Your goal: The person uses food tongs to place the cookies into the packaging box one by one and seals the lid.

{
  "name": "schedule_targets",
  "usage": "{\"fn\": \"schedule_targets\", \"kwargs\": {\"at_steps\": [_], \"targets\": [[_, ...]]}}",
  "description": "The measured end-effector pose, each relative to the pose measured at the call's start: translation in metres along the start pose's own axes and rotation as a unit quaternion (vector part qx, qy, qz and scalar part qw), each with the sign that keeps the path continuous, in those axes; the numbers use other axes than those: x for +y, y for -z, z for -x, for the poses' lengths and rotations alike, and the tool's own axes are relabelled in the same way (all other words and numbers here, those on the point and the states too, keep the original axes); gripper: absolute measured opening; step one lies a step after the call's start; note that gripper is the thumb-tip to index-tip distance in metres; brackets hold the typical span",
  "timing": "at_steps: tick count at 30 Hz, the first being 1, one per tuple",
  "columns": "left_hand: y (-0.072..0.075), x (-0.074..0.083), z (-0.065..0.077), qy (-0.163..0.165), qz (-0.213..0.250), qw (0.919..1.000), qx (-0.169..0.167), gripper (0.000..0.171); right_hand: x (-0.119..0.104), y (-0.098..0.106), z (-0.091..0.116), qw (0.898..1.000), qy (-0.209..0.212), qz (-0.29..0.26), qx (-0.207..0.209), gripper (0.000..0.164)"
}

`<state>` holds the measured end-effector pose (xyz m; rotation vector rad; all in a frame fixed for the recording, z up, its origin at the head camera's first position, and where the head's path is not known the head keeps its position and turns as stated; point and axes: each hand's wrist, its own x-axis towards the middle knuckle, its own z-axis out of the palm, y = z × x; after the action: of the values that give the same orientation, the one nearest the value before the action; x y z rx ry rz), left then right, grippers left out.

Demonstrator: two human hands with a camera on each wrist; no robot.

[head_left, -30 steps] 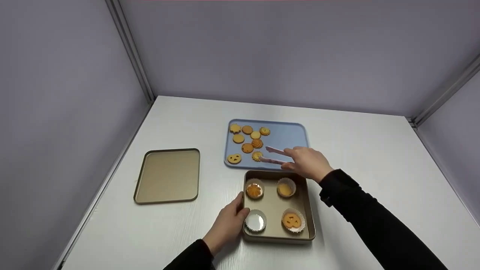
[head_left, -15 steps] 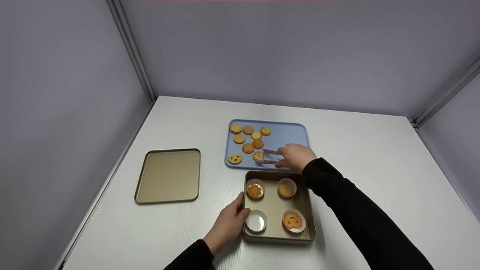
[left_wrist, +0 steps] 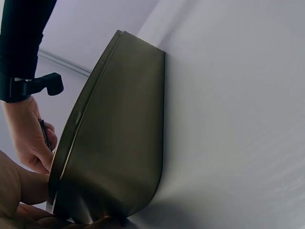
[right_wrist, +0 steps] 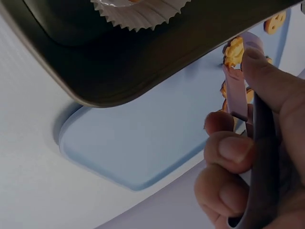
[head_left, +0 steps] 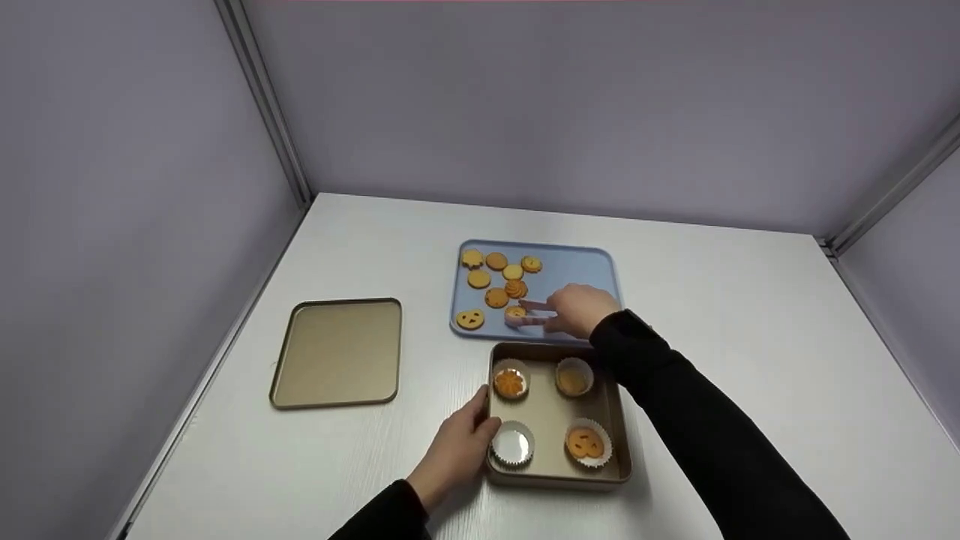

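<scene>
My right hand (head_left: 583, 309) holds a pair of pinkish tongs (right_wrist: 236, 93) over the blue tray (head_left: 577, 262). The tips of the tongs lie on either side of a scalloped round cookie (right_wrist: 233, 51). My left hand (head_left: 454, 442) grips the left wall of a gold square tin (head_left: 551, 477), thumb at its rim and fingers along the outside. Inside the tin stand several paper cups: a flower-shaped cookie (head_left: 509, 383) is in the back left one, a pretzel-shaped cookie (head_left: 585, 443) in the front right, a yellowish cookie (head_left: 573, 382) in the back right. The front left cup (head_left: 512, 444) holds no cookie.
Several more cookies lie on the left half of the blue tray, among them a swirled cookie (head_left: 516, 289) and a pretzel-shaped cookie (head_left: 470, 319). A flat gold lid (head_left: 341, 352) rests on the white table (head_left: 225, 450) at the left. Grey walls (head_left: 525, 112) surround the table.
My right hand has moved left over the blue tray, bringing the tongs' tips around the scalloped cookie and closer together. The left hand and the tin have stayed in place.
</scene>
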<state>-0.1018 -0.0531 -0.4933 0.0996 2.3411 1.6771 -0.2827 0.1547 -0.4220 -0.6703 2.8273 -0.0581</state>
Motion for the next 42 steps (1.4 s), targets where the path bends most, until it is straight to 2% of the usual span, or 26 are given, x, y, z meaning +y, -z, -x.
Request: {"fn": "schedule_targets", "kwargs": {"at_steps": [8, 14, 19, 28, 35, 39, 42], "targets": [[0.0, 0.0, -0.001, -0.006, -0.003, 0.9999, 0.01, 0.061, 0.006, -0.004, 0.009, 0.994, 0.047, 0.076, 0.06, 0.029], [0.0, -0.001, 0.0, -0.004, -0.005, 1.0, 0.005, 0.061, 0.019, -0.01, 0.021, 0.989, 0.065, 0.077, 0.106, 0.028], [0.0, -0.001, -0.001, -0.014, -0.01, 0.9998, 0.008, 0.062, 0.032, -0.012, 0.036, 0.984, 0.078, 0.067, 0.147, 0.033], [-0.001, -0.003, -0.001, 0.003, 0.003, 1.0, 0.005, 0.062, 0.042, -0.015, 0.065, 0.961, 0.139, 0.063, 0.229, 0.042], [0.0, -0.001, 0.001, 0.025, 0.022, 0.9994, -0.007, 0.063, 0.034, -0.01, 0.095, 0.947, 0.195, 0.053, 0.25, 0.044], [-0.001, 0.0, 0.0, 0.019, 0.014, 0.9997, -0.002, 0.063, 0.03, -0.008, 0.11, 0.935, 0.228, 0.049, 0.266, 0.044], [-0.002, -0.002, -0.001, 0.016, 0.008, 0.9998, 0.002, 0.062, 0.027, -0.009, 0.119, 0.932, 0.243, 0.041, 0.267, 0.043]]}}
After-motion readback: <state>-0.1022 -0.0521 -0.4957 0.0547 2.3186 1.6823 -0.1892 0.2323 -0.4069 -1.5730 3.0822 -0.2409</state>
